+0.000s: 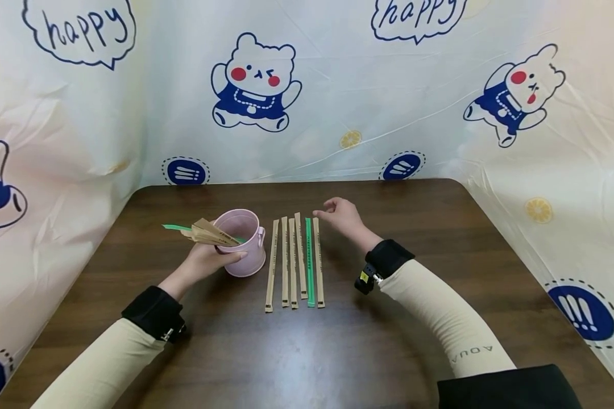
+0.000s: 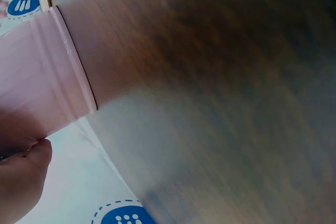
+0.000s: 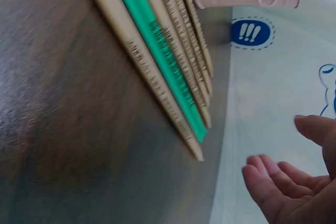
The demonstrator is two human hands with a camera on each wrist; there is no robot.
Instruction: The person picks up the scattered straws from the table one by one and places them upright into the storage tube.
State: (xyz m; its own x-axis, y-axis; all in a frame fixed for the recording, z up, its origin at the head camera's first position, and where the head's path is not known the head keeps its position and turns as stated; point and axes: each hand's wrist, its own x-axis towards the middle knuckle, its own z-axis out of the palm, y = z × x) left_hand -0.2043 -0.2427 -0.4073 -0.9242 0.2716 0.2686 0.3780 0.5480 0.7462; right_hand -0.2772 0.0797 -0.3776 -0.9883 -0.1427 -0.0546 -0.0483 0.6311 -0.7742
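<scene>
My left hand (image 1: 208,262) grips a small pink bucket (image 1: 251,262) by its side, thumb across the front. In the left wrist view, the thumb (image 2: 39,158) presses the bucket wall. Several brown paper-wrapped sticks (image 1: 210,233) and a green one (image 1: 176,227) lean out of the bucket to the left. To the right of it lies a row of slim brown wrapped sticks (image 1: 270,267) with printed lettering, a green stick (image 1: 309,264) among them. Just past the far end of the rightmost brown stick (image 1: 319,264) is my right hand (image 1: 341,217), holding nothing, fingers loosely bent.
The dark wooden table (image 1: 389,346) runs back to a patterned curtain (image 1: 332,85) along its far edge and sides. On each wrist sits a black band; a small camera (image 1: 365,280) is strapped on the right one.
</scene>
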